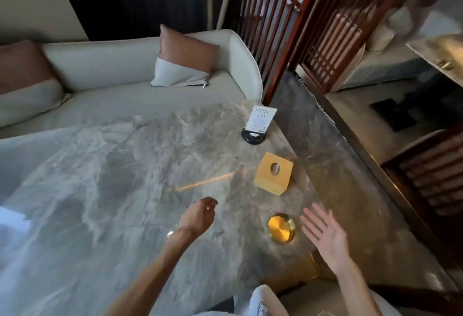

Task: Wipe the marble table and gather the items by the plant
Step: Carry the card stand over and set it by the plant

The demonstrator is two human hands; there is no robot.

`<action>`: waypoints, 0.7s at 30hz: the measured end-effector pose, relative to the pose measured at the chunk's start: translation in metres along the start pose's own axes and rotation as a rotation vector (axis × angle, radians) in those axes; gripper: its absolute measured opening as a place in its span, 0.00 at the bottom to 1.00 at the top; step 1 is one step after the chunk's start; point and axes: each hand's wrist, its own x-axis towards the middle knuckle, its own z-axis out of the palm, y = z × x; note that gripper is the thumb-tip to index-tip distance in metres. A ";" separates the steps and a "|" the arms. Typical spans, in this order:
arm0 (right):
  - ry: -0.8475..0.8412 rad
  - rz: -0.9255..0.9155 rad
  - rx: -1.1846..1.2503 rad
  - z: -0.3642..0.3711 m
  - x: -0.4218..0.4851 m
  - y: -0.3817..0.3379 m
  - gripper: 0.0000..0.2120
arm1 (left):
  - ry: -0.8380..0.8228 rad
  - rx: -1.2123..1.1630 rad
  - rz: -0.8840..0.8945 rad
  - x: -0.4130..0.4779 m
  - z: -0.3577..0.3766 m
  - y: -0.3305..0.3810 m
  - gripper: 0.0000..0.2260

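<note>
R hand (325, 234), lower right: fingers straight and spread, holding nothing. Sits just beside gold disc (281, 228), not touching; prob lining up to take it.
L hand (199, 216), lower centre: fingers loosely curled, empty, over marble table (112, 177).
No cloth seen, so wipe status unclear.
Mid right: yellow tissue box (273, 172).
Further up: card stand (259, 121) near table's far edge.
All 3 items strung along right side, apart. Guess that's gather side.
Plant not in frame.
Sofa (125, 70) behind.

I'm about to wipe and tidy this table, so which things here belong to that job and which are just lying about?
For the job: marble table; card stand; yellow box; round gold dish.
Just lying about: sofa; cushions; wooden lattice screen.
</note>
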 end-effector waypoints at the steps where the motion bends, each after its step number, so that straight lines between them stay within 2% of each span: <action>1: -0.016 0.011 -0.009 -0.005 0.020 -0.012 0.28 | 0.008 0.004 -0.010 0.015 0.011 0.015 0.14; 11: -0.056 0.127 -0.121 0.001 0.188 -0.088 0.23 | -0.013 0.120 -0.137 0.132 0.072 0.130 0.15; 17: -0.088 0.129 -0.267 0.015 0.232 -0.098 0.24 | -0.042 0.149 -0.168 0.170 0.081 0.147 0.16; 21: -0.124 0.139 -0.357 0.035 0.255 -0.114 0.23 | 0.013 0.082 -0.224 0.199 0.078 0.141 0.15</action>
